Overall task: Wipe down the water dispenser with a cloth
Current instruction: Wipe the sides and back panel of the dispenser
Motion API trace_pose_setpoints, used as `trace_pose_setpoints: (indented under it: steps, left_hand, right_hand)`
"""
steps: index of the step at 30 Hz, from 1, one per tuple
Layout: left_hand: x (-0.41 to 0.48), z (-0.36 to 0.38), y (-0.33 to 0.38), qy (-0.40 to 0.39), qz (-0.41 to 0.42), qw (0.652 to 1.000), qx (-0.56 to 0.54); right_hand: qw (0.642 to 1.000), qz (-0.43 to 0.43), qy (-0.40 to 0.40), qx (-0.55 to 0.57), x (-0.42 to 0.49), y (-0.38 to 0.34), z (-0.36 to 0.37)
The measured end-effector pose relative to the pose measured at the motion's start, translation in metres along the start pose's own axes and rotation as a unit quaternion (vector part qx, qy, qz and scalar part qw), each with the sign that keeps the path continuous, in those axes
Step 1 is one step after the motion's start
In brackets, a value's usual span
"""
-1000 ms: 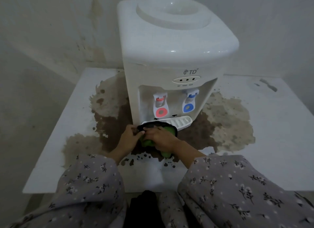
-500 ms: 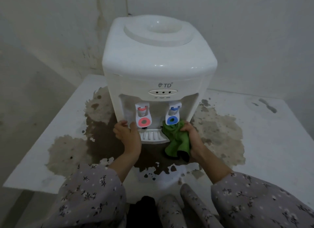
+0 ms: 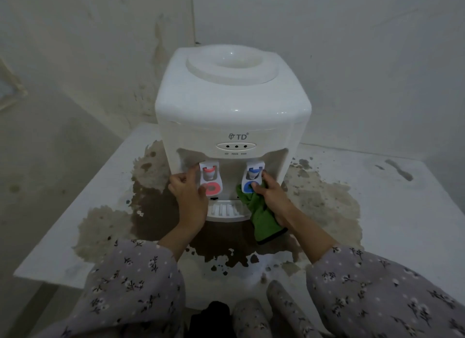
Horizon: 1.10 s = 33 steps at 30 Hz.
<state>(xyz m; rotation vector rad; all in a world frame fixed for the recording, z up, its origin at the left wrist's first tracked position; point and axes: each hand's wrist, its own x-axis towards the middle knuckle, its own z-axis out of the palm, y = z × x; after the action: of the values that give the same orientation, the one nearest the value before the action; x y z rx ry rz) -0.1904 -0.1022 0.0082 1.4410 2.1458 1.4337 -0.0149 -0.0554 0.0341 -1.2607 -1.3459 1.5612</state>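
Head view: cloth [image 3: 264,217] is gripped by right hand [image 3: 270,196], blue tap [image 3: 251,179] just left; left hand [image 3: 188,196] curled farther left, hold unclear.

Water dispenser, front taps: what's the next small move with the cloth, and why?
Probably rub the green cloth around the blue tap. The right hand grips the cloth right against that tap, thumb on its blue lever, while the left hand holds the red tap, so the wipe looks set to begin there.
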Motion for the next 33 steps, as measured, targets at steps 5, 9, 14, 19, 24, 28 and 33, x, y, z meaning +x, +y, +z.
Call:
trace_pose_setpoints:
  steps: [5, 9, 14, 19, 24, 28, 33]
  left_hand:
    - [0.006, -0.003, -0.015, -0.04, 0.039, 0.998, 0.017]
    - [0.02, -0.014, -0.031, -0.06, 0.066, 0.996, -0.01]
    - [0.043, -0.039, -0.043, -0.087, 0.092, 0.991, 0.029]
    - [0.049, -0.051, -0.038, -0.115, 0.096, 0.988, 0.029]
    - [0.044, -0.051, -0.043, -0.126, 0.099, 0.987, 0.025]
    - [0.029, -0.049, -0.039, -0.169, 0.053, 0.982, -0.073]
    - [0.011, -0.06, -0.024, -0.253, -0.115, 0.95, -0.143]
  right_hand:
    - [1.0, -0.021, 0.017, 0.003, -0.005, 0.003, 0.007]
    - [0.999, -0.033, 0.016, 0.004, -0.009, 0.004, 0.023]
    - [0.999, -0.044, 0.027, 0.016, -0.008, 0.012, 0.051]
    - [0.997, -0.042, 0.058, 0.025, -0.006, 0.013, 0.063]
    - [0.999, -0.005, 0.048, 0.019, -0.013, 0.015, 0.06]
    - [0.992, 0.104, 0.044, 0.06, -0.024, 0.022, 0.054]
    - [0.983, 0.127, -0.036, 0.128, -0.046, 0.018, 0.057]
